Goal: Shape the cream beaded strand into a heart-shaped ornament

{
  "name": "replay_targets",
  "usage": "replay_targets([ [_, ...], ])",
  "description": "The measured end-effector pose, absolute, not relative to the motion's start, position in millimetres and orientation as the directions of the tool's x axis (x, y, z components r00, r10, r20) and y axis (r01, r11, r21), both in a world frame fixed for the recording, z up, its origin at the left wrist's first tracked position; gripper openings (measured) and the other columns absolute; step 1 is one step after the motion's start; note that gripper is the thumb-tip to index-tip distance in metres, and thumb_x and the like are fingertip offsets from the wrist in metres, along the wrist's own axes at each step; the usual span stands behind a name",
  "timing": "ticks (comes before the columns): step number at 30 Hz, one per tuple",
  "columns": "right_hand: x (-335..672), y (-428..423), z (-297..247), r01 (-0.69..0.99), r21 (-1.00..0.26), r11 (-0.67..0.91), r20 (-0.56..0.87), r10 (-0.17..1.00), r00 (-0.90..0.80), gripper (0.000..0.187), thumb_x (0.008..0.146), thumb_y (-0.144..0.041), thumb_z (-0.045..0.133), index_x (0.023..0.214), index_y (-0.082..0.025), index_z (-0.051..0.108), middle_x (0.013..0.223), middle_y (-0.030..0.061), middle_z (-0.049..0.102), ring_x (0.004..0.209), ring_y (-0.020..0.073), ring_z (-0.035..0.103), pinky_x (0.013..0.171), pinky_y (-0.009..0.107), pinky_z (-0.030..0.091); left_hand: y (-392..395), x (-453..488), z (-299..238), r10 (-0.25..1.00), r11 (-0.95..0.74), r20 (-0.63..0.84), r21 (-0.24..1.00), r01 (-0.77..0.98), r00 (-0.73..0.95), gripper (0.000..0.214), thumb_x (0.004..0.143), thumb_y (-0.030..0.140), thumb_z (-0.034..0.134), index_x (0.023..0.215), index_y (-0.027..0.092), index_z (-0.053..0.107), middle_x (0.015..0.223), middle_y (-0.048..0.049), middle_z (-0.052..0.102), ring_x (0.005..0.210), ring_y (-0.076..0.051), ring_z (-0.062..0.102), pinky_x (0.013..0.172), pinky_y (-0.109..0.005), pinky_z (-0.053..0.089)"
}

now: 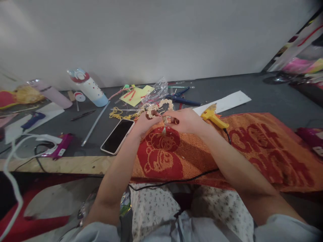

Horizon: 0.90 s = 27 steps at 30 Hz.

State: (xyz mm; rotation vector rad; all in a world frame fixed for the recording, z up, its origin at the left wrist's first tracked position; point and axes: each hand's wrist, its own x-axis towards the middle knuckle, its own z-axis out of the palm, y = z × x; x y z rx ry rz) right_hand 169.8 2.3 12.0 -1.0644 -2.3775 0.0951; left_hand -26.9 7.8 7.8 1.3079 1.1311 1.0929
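Both hands meet above the far edge of an orange and red towel (pixel 252 148). My left hand (pixel 143 122) pinches the near side of a small heart-shaped ring of pale beads (pixel 161 105). My right hand (pixel 186 121) is closed on the same bead piece from the right, with a short white tip showing below the fingers. A strand of yellow cord (pixel 121 115) trails off to the left of the beads. Crumpled clear plastic (pixel 157 91) lies just behind the bead ring.
A phone (pixel 117 136) lies face up left of my left hand. A yellow glue gun (pixel 214 118) with a black cable rests right of my right hand. Blue pliers (pixel 181 98), yellow paper (pixel 136 95), a white bottle (pixel 88 88), a metal rod (pixel 95 123) and white paper (pixel 227 102) lie behind.
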Motion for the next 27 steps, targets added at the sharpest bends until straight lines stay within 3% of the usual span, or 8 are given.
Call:
replay_targets([
  [10,168.8,-1.2,14.4,0.716,-0.189,0.672,0.397,0.719,-0.57,0.029,0.082,-0.024,0.059,0.109,-0.024,0.069,0.076,0.0022,0.074,0.067,0.0185,0.063,0.058,0.028,0.033,7.0,-24.6,8.6,0.988,0.011,-0.017,0.999,0.041,0.154,0.013,0.059,0.015,0.078,0.066,0.017,0.068,0.059,0.0005,0.059,0.058,-0.012,0.053,0.061,-0.028,0.045],
  [15,168.7,2.4,9.9,0.631,-0.38,0.676,0.488,0.726,-0.484,0.043,0.079,-0.024,0.066,0.121,-0.024,0.062,0.078,-0.0006,0.072,0.062,0.0144,0.06,0.06,0.027,0.039,8.1,-22.2,9.4,0.992,0.095,-0.085,0.988,-0.118,0.089,0.017,0.058,0.017,0.079,0.066,0.016,0.064,0.065,-0.0006,0.062,0.065,-0.012,0.058,0.064,-0.028,0.046],
  [19,164.3,4.8,5.6,0.576,-0.563,0.592,0.516,0.797,-0.315,0.032,0.077,-0.033,0.072,0.104,-0.02,0.062,0.071,-0.0012,0.066,0.057,0.0124,0.056,0.059,0.026,0.04,8.9,-20.1,7.8,0.989,0.145,-0.134,0.959,-0.244,0.061,0.027,0.055,0.026,0.082,0.069,0.018,0.062,0.067,0.0013,0.061,0.067,-0.012,0.06,0.066,-0.026,0.047],
  [22,159.0,6.7,-0.1,0.554,-0.582,0.595,0.556,0.789,-0.263,0.024,0.076,-0.033,0.074,0.09,-0.02,0.061,0.072,0.0005,0.065,0.061,0.0135,0.056,0.06,0.027,0.041,8.0,-16.5,6.1,0.99,0.138,-0.135,0.944,-0.299,0.03,0.031,0.052,0.028,0.082,0.07,0.018,0.06,0.069,0.0021,0.062,0.069,-0.012,0.061,0.068,-0.026,0.047],
  [27,155.2,9.2,-8.5,0.527,-0.547,0.65,0.642,0.73,-0.233,0.009,0.083,-0.027,0.066,0.083,-0.021,0.06,0.081,0.004,0.067,0.066,0.015,0.057,0.063,0.028,0.043,5.6,-10.8,3.8,0.989,0.143,-0.145,0.918,-0.369,0.024,0.035,0.049,0.029,0.084,0.07,0.018,0.058,0.072,0.0014,0.065,0.069,-0.012,0.063,0.067,-0.025,0.046],
])
